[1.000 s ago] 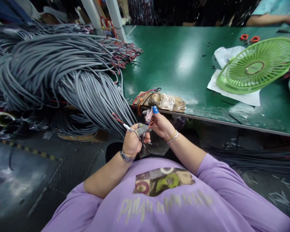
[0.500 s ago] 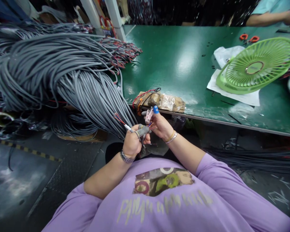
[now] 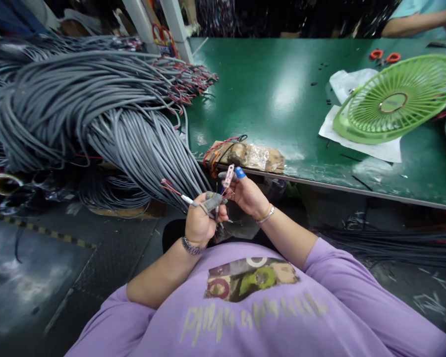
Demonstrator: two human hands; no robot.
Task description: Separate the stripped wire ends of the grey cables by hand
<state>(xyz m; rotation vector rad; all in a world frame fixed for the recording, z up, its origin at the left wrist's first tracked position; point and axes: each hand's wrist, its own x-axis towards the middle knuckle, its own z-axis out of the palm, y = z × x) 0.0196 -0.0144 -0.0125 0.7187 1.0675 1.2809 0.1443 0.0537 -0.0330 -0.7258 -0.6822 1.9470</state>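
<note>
My left hand (image 3: 200, 223) is closed round a grey cable (image 3: 195, 203), its thumb wrapped in a grey finger cover. Out of its white-banded end, loose coloured wires (image 3: 171, 188) fan to the left. More thin wires, blue and reddish, stick out on the right of that hand, towards my right hand (image 3: 250, 197). Between its thumb and fingers, my right hand pinches a small pale pink flat piece (image 3: 229, 176) with dark marks or holes; its exact kind is unclear. A blue cover sits on one right fingertip. Both hands are close together, just before the table edge.
A big bundle of grey cables (image 3: 141, 144) hangs over the left side of the green table (image 3: 252, 89). At the edge lies a taped cardboard piece (image 3: 258, 157) with wires. To the right stand a green fan (image 3: 392, 101) and orange-handled pliers (image 3: 384, 56). Another person's arm (image 3: 416, 25) is behind.
My left hand has shifted slightly left with the cable, and its loose wire end has swung left. The pale pink piece has turned more upright and shows its flat side.
</note>
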